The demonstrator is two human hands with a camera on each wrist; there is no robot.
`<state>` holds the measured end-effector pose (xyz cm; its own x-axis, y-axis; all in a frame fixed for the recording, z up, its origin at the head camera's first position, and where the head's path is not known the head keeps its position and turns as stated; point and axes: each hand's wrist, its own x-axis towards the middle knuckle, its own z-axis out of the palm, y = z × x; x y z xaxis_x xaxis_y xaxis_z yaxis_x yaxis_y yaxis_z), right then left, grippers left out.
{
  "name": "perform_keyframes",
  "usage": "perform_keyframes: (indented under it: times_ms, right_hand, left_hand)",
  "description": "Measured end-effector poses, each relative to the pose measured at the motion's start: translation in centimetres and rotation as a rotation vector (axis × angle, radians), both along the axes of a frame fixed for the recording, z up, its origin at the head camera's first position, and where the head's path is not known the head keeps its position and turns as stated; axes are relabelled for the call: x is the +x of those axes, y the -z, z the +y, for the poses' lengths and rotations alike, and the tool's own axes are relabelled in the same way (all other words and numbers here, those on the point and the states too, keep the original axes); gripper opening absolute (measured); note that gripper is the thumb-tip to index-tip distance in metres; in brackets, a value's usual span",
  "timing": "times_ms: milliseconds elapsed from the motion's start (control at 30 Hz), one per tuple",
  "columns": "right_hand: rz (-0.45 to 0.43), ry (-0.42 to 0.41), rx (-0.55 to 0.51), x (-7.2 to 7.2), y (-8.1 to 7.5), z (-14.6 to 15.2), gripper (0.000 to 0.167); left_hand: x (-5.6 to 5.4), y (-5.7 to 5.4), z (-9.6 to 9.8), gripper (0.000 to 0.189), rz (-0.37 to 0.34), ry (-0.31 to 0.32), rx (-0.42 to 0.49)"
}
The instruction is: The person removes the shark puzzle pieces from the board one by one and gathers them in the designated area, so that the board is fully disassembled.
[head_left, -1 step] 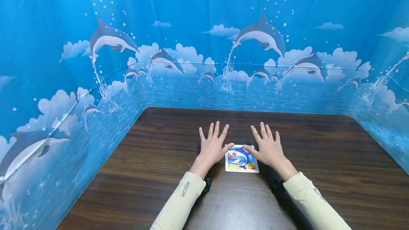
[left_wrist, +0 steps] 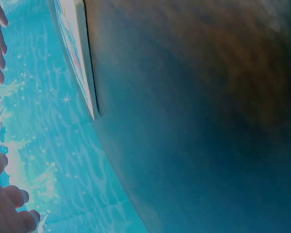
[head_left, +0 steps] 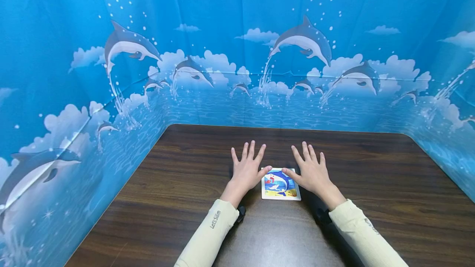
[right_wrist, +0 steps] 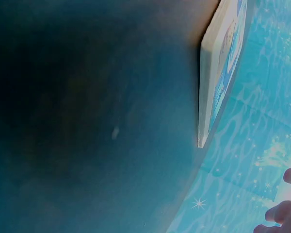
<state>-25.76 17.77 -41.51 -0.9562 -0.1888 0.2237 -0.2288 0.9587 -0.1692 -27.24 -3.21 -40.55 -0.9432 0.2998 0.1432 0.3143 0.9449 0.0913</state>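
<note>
A flat square picture board (head_left: 281,190) with a white border and a blue whale or dolphin design lies on the table. My left hand (head_left: 246,171) is at its left, fingers spread, thumb reaching toward the upper left corner. On the other side my right hand (head_left: 313,173) mirrors it, its thumb by the upper right corner. Neither hand grips anything; whether the thumbs touch the board cannot be told. The left wrist view shows the board's thick pale edge (left_wrist: 89,77) and some fingertips (left_wrist: 17,195). In the right wrist view are the board's side (right_wrist: 207,92) and fingertips (right_wrist: 281,212).
The dark wood-grain table (head_left: 178,184) has rounded far corners. A blue curtain (head_left: 215,7) printed with dolphins, clouds and waves surrounds it at the back and both sides. Pale sleeves (head_left: 208,234) cover the forearms, and a dark band (head_left: 241,213) shows at the left wrist.
</note>
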Motion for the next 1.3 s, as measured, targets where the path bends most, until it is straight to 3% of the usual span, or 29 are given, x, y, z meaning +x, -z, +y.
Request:
perform_keyframes:
  times_ms: [433,900,1300]
  right_hand:
    - [0.011,-0.030,-0.008,0.2,0.1,0.2,0.089]
    - [-0.006,-0.110,-0.098,0.2,0.0,1.3,0.093]
    - [-0.054,-0.141,-0.199,0.4,-0.2,1.6,0.090]
  left_hand:
    - [0.3,-0.2,-0.3,0.074,-0.015,0.030,-0.014]
    - [0.1,-1.2,-1.5,0.068,-0.123,0.158,-0.014]
    - [0.2,-0.9,-2.7,0.067,-0.202,0.312,-0.014]
